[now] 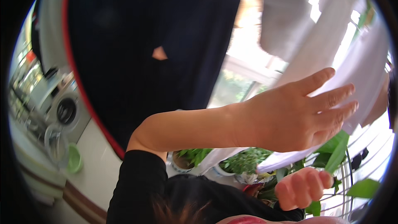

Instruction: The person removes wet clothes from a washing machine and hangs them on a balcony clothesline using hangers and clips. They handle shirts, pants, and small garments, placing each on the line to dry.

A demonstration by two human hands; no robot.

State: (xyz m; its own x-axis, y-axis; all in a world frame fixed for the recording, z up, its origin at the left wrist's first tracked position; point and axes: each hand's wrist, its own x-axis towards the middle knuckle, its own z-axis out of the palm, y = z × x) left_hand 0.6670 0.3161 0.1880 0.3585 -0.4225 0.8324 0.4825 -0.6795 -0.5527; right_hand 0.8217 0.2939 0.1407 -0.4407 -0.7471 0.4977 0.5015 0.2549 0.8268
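My left hand (289,121) reaches across to the right, its back towards me and its fingers apart. Its fingertips overlap a pale, whitish-lilac cloth (357,68) that hangs behind them; whether they touch it cannot be seen. Lower right, my right hand (303,188) is curled into a fist near green leaves; nothing shows in it, but its palm is hidden. A large dark navy cloth (149,77) with red edging (77,81) hangs beyond my left forearm. A small tan patch (159,53) shows in the middle of that cloth.
Potted plants (186,158) stand below my forearm, and a broad leaf (337,152) rises beside my hands. A window (233,84) lies behind the hanging cloths. At left are a front-loading washing machine (67,112) with its door open and a green basin (74,158) on the floor.
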